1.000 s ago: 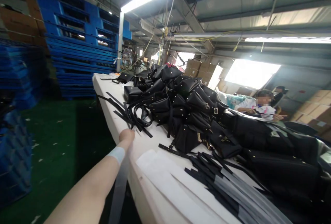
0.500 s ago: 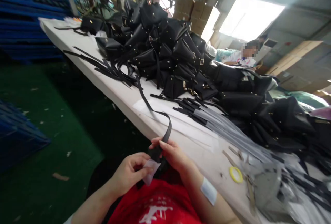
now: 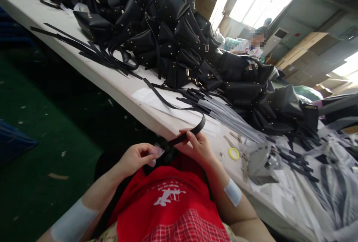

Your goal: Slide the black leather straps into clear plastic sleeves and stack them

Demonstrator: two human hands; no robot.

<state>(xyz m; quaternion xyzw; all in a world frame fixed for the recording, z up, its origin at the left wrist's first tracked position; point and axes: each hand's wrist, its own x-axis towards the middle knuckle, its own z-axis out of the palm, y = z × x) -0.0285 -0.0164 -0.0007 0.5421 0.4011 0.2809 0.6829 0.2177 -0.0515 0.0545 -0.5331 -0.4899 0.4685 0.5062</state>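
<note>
A long black strap loops from the white table down to my lap. My right hand is closed on the strap near its bend at the table's edge. My left hand pinches a small pale slip of paper or film at the strap's end, just above my red apron. Both hands sit close together at the table's near edge.
A big heap of black bags with gold studs covers the table's far side. Loose black straps lie left, a bundle of straps right. A yellow tape ring and grey tool sit near. A person sits beyond.
My left arm came back from reaching out along the table; both hands now hold a strap at my lap. The view dropped downward, and the strap's loop has shifted right.
</note>
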